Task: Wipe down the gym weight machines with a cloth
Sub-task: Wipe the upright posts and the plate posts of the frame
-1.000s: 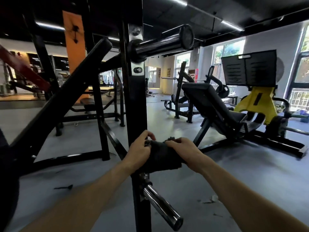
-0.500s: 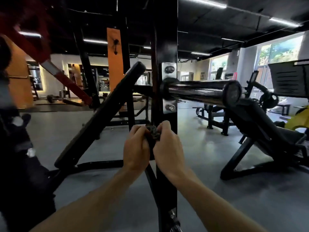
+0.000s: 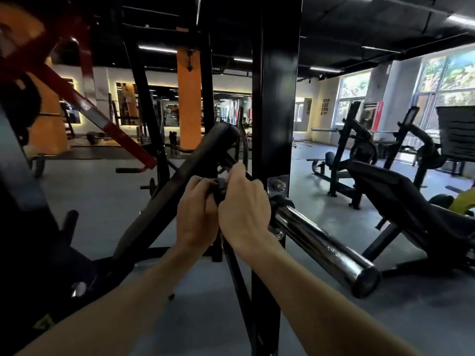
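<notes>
Both hands held the dark cloth (image 3: 219,187) bunched between them, just beside the black post (image 3: 273,124). The left hand (image 3: 196,214) and right hand (image 3: 244,209) gripped it tight. A good wipe probably needed the cloth pressed flat on the post and the shiny bar (image 3: 323,249).

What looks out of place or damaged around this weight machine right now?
Nothing stands out. Both hands, left hand and right hand, hold the dark cloth bunched together beside the black upright post. The chrome weight peg looks straight and intact.
</notes>
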### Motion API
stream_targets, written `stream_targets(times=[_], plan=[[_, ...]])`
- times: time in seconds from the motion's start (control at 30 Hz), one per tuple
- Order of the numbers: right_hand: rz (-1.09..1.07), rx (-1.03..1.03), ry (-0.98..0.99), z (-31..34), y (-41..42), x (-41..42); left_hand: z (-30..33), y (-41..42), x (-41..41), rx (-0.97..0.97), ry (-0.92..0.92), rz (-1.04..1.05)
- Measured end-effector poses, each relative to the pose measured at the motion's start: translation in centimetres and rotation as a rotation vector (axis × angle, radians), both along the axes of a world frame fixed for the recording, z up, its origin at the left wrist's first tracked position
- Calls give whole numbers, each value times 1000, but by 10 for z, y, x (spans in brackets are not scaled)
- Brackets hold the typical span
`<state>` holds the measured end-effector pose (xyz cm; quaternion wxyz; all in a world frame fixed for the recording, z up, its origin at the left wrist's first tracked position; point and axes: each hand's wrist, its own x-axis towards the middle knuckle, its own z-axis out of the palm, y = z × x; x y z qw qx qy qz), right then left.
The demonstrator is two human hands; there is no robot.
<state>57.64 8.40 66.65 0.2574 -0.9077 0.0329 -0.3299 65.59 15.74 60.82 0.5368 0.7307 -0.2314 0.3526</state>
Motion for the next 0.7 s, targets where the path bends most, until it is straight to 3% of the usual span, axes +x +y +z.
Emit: stream_targets(times=[0.4, 0.7], plan=[[141, 365, 111, 103, -41, 8, 114, 19, -29, 13, 41, -41], [217, 726, 112, 219, -78, -18, 232, 5, -46, 15, 140, -248]])
